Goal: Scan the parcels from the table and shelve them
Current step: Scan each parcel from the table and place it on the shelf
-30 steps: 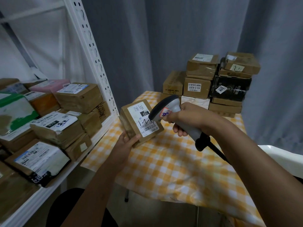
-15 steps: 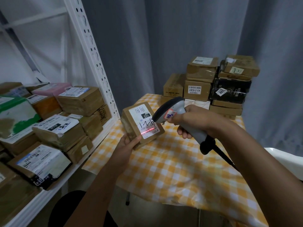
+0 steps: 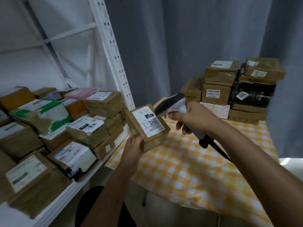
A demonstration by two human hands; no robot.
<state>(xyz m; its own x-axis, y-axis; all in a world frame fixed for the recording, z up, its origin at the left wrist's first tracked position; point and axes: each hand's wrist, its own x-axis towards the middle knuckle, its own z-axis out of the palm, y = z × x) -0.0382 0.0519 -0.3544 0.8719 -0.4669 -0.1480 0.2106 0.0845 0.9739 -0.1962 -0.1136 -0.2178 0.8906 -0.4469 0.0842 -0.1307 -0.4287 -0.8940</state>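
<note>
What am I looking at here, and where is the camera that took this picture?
There is no machine here: the camera sits on a person's head and looks down at their own two arms. The left hand grips a small brown parcel with a white label marked 122. The right hand holds a grey barcode scanner, its nose aimed at that label. Below is a table under a yellow checked cloth, with a stack of boxes waiting at its far end. On the left stands a white shelf already packed with parcels.
</note>
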